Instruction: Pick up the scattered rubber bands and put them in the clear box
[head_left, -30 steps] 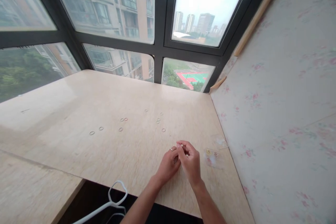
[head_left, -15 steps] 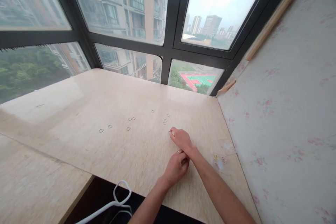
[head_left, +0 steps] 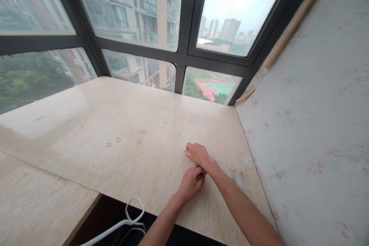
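Observation:
My right hand (head_left: 197,153) rests low over the tabletop with its fingertips pinched on a small thin ring (head_left: 185,151), of which only an edge shows. Just below it, my left hand (head_left: 190,182) is closed with curled fingers, touching or nearly touching the right wrist. A shiny band (head_left: 195,165) shows at its fingers. Whatever lies inside the left hand is hidden. Several thin rings lie flat on the table, among them a dark ring (head_left: 108,144), a reddish ring (head_left: 144,131) beside another, and a pair of touching rings (head_left: 178,134) nearest the right hand.
Clear plastic packets (head_left: 238,173) with small coloured prints lie right of my forearm. A white cable (head_left: 135,221) loops over the dark gap at the table's front edge. Windows with dark frames (head_left: 180,73) border the back; a flowered wall (head_left: 302,123) stands to the right.
My right fingertips have come down slightly toward me, and the pinched ring, earlier seen as a round loop, now shows only as an edge. The left hand has barely moved.

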Demonstrator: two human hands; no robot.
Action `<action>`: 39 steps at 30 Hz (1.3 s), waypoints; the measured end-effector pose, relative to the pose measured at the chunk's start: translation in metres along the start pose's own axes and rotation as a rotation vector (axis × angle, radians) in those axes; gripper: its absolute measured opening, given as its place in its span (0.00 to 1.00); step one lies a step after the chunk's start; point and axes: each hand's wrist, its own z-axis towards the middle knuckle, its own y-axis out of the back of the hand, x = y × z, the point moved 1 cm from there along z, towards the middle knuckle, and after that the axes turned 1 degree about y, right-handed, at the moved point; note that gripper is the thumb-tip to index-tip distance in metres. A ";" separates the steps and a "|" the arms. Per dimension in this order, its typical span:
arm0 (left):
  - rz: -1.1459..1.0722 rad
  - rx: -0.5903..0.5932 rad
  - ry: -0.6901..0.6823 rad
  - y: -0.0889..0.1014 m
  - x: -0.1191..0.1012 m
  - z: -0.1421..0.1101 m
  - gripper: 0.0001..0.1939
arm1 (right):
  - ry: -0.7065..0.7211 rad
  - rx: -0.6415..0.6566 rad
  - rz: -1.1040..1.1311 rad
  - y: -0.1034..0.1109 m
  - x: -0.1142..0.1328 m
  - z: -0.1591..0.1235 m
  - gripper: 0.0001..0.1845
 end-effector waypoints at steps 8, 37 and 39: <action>0.018 0.011 -0.009 0.000 0.001 0.000 0.12 | -0.073 -0.137 0.182 -0.004 -0.019 -0.020 0.06; 0.123 0.065 0.014 0.003 0.004 0.001 0.08 | -0.510 -0.500 0.468 -0.031 -0.115 -0.190 0.13; 0.122 0.068 0.017 0.003 0.003 0.001 0.08 | -0.495 -0.508 0.466 -0.032 -0.116 -0.191 0.14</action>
